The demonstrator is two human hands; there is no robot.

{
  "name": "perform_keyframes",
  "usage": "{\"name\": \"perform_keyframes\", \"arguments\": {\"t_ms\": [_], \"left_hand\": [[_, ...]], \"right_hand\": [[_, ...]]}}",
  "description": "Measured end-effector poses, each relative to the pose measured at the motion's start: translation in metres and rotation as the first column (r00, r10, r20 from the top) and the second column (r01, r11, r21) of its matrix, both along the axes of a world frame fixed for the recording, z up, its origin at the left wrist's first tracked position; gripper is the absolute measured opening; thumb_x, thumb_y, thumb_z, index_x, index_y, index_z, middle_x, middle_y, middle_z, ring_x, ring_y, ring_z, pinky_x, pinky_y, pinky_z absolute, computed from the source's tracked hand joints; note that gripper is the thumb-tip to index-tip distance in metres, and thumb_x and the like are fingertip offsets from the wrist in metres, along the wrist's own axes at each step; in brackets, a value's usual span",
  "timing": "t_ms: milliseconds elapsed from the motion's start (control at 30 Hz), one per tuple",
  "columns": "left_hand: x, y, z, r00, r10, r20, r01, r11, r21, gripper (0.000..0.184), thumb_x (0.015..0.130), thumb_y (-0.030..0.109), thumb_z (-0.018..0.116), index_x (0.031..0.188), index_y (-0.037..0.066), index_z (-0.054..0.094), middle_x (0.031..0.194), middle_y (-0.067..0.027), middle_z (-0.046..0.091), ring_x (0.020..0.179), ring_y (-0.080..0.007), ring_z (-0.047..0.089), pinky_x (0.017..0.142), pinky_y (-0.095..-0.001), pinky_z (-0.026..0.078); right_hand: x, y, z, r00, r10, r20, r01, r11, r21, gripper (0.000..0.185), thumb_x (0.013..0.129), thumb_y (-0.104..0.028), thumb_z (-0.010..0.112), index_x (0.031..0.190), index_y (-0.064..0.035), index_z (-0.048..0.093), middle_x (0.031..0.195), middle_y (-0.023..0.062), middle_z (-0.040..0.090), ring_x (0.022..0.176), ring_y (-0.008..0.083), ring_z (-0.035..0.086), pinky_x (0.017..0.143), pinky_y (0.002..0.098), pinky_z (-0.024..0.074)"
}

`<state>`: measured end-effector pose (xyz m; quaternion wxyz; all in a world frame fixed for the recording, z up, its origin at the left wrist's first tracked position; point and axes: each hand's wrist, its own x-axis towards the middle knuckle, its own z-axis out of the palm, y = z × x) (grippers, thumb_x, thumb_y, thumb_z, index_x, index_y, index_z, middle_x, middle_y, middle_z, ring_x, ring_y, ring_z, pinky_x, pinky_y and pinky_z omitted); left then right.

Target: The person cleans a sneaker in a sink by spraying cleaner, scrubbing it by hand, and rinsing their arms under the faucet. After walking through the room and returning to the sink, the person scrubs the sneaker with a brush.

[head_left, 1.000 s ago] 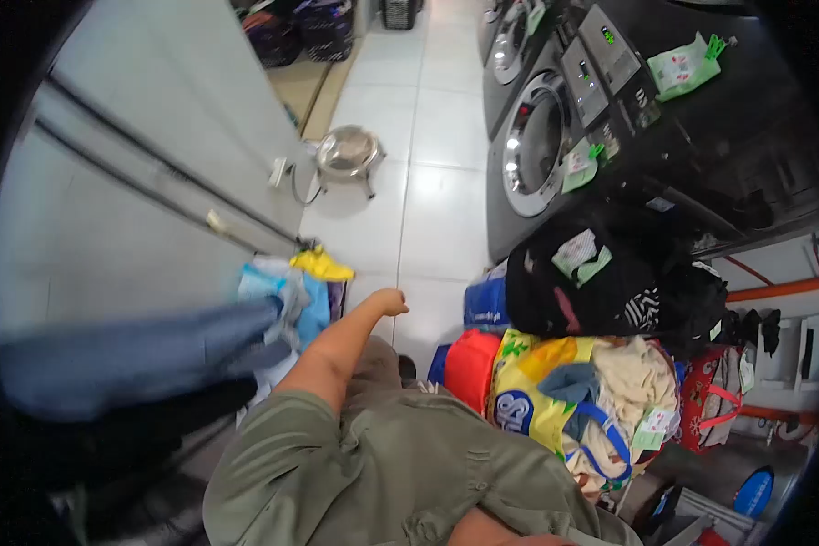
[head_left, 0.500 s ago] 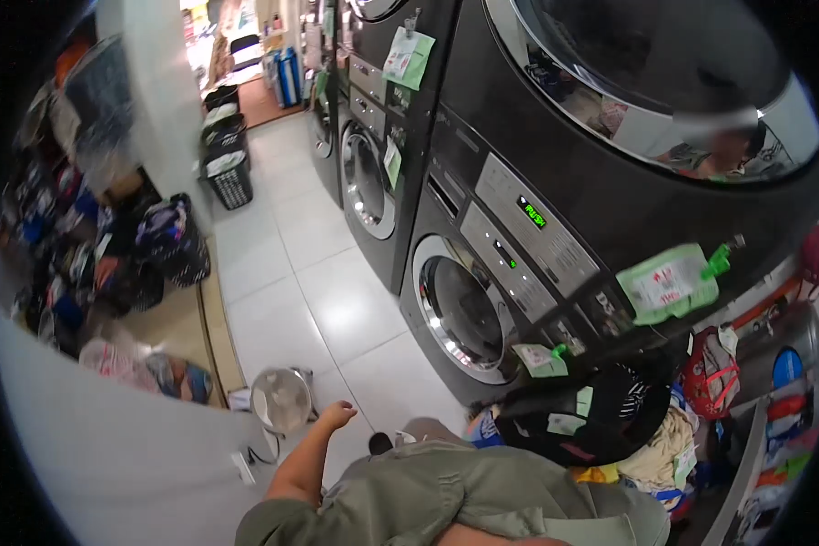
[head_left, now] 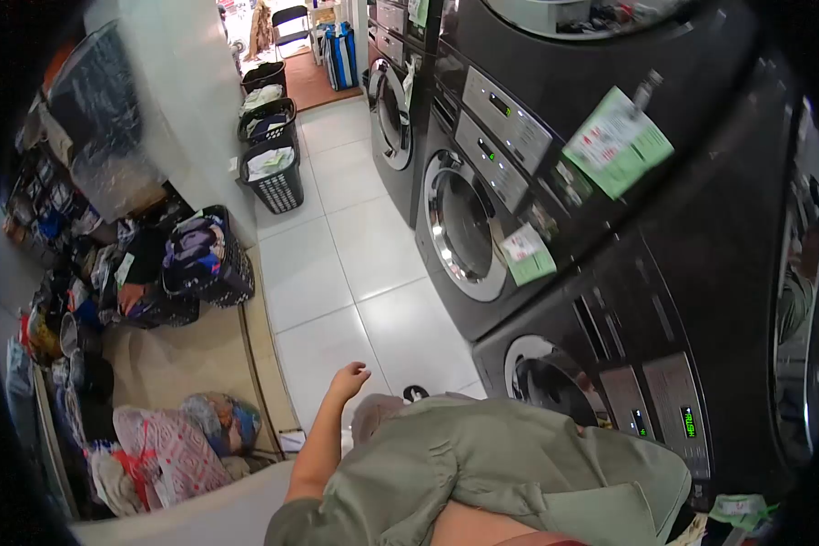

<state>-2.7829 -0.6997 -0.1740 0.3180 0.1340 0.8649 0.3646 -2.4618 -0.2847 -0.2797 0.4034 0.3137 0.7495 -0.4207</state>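
Observation:
My left hand (head_left: 348,379) hangs in front of me over the white tiled floor (head_left: 311,271), its fingers loosely bent and holding nothing. It touches nothing that I can see. My right hand does not show; the olive-green shirt (head_left: 519,455) covers that side. Close on my right stands a dark washing machine with a round door (head_left: 551,378), partly hidden by the shirt. Its control panel (head_left: 678,414) has lit green digits. Farther ahead is another front loader with a chrome-ringed door (head_left: 464,227).
Black laundry baskets (head_left: 278,189) line the left wall, and a fuller basket (head_left: 232,273) stands nearer. Bagged laundry (head_left: 168,455) lies at lower left. Green-and-white tags (head_left: 619,146) hang on the machines. A blue striped bag (head_left: 340,59) stands at the doorway.
My view has shifted forward along the aisle and the machines now sit farther right. The round stool and the pile of laundry at right have left view. My left hand remains free.

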Motion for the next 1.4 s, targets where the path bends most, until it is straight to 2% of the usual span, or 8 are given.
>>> {"name": "perform_keyframes", "arguments": {"t_ms": [167,267,367,467,933,1067,1233,1400], "left_hand": [[-0.113,-0.045,-0.028,0.981,0.195,0.016,-0.196,0.977,0.084,0.042,0.081,0.031,0.06,0.108,-0.001,0.059,0.097,-0.0151,0.064,0.09,-0.0219,0.061,0.08,-0.0315,0.047],[-0.197,-0.062,-0.047,0.91,0.319,0.263,-0.36,0.924,0.126,0.038,0.078,0.025,0.064,0.108,0.001,0.06,0.091,-0.0108,0.065,0.084,-0.0171,0.061,0.075,-0.0286,0.048],[-0.3,-0.059,-0.036,0.983,0.182,0.005,-0.182,0.983,0.0,0.038,0.077,0.027,0.063,0.107,0.004,0.061,0.089,-0.0127,0.066,0.083,-0.0216,0.062,0.074,-0.0322,0.048],[-0.416,-0.04,-0.017,0.995,0.037,-0.096,-0.034,0.999,0.03,0.041,0.077,0.034,0.061,0.108,0.008,0.061,0.095,-0.0152,0.065,0.09,-0.0281,0.062,0.078,-0.0352,0.048],[-0.76,0.142,0.039,0.834,-0.534,-0.136,0.535,0.844,-0.035,0.042,0.078,0.037,0.059,0.11,0.011,0.06,0.104,-0.0142,0.063,0.098,-0.0306,0.059,0.083,-0.0383,0.046],[-0.817,0.153,0.045,0.764,-0.641,-0.076,0.641,0.767,-0.027,0.043,0.078,0.038,0.059,0.11,0.01,0.06,0.105,-0.0147,0.062,0.099,-0.0312,0.058,0.084,-0.0385,0.046],[-0.889,0.156,0.024,0.52,-0.853,-0.035,0.848,0.521,-0.1,0.045,0.078,0.042,0.058,0.111,0.01,0.059,0.105,-0.0147,0.062,0.099,-0.0307,0.058,0.084,-0.0391,0.045],[-0.913,0.176,0.034,0.208,-0.975,0.073,0.958,0.189,-0.214,0.046,0.079,0.042,0.057,0.112,0.01,0.058,0.105,-0.0149,0.062,0.098,-0.0306,0.058,0.084,-0.039,0.045]], "right_hand": [[-0.175,0.021,-0.019,0.996,0.051,-0.074,-0.055,0.997,-0.051,0.055,0.079,-0.048,0.055,0.114,-0.0052,0.054,0.103,0.0201,0.059,0.087,0.0359,0.058,0.065,0.0492,0.0488],[-0.239,0.054,-0.146,0.973,0.103,-0.209,-0.135,0.979,-0.149,0.056,0.079,-0.048,0.055,0.115,-0.0051,0.053,0.104,0.02,0.058,0.087,0.036,0.058,0.065,0.0494,0.0489],[-0.33,0.007,-0.024,0.995,-0.067,-0.078,0.063,0.997,-0.052,0.057,0.079,-0.048,0.055,0.116,-0.0045,0.052,0.106,0.0198,0.057,0.087,0.0363,0.058,0.064,0.0499,0.0489],[-0.404,-0.014,0.009,0.986,-0.158,-0.051,0.155,0.987,-0.047,0.058,0.079,-0.048,0.055,0.117,-0.0039,0.05,0.107,0.0195,0.056,0.088,0.0367,0.057,0.064,0.0504,0.0489],[-0.65,-0.024,0.047,0.805,-0.585,-0.097,0.569,0.808,-0.153,0.063,0.081,-0.048,0.055,0.121,-0.0013,0.043,0.116,0.0184,0.049,0.09,0.0383,0.055,0.063,0.0526,0.0489],[-0.743,-0.025,0.048,0.458,-0.868,0.192,0.889,0.44,-0.13,0.065,0.08,-0.048,0.056,0.125,-0.0045,0.037,0.122,0.0182,0.041,0.092,0.0398,0.053,0.063,0.0574,0.0495],[-0.79,-0.094,0.1,0.3,-0.947,-0.112,0.948,0.309,-0.072,0.045,0.079,-0.04,0.057,0.113,-0.012,0.049,0.101,0.0097,0.051,0.082,0.026,0.055,0.058,0.049,0.0511],[-0.751,-0.252,0.103,-0.139,-0.988,-0.072,0.988,-0.143,0.061,0.044,0.081,-0.037,0.056,0.114,-0.0092,0.047,0.091,0.011,0.052,0.075,0.0266,0.055,0.054,0.0482,0.0507]]}}
